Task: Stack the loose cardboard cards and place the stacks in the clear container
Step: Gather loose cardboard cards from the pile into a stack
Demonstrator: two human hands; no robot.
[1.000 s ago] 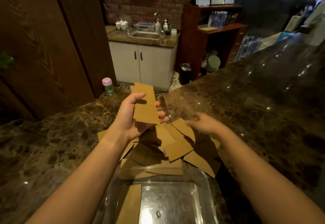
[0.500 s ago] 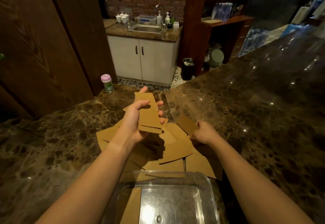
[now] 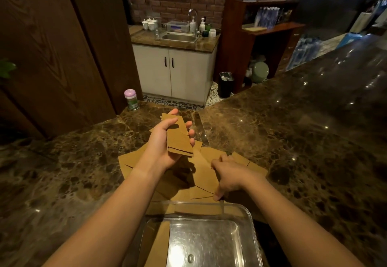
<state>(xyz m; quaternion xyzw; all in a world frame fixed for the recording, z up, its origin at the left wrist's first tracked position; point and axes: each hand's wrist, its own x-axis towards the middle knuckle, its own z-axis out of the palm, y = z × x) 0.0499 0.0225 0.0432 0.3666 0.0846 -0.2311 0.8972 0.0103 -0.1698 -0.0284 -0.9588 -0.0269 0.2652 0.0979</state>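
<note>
**Cards gathered above a clear container**

Nearest, the clear plastic container (image 3: 249, 216) holds one cardboard stack (image 3: 159, 243). Beyond it, the right hand (image 3: 228, 174) presses loose cards (image 3: 201, 174) on the marble table (image 3: 293, 141), fingers bent. Farther, the left hand (image 3: 165, 141) grips a card stack (image 3: 178, 137).

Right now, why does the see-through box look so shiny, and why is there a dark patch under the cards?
Head view: ceiling light glares off the clear plastic container; the left hand and its brown cardboard stack shadow the loose cardboard cards.

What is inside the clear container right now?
One cardboard stack lies along the left side of the clear container. The left arm hides its near-left corner.
</note>
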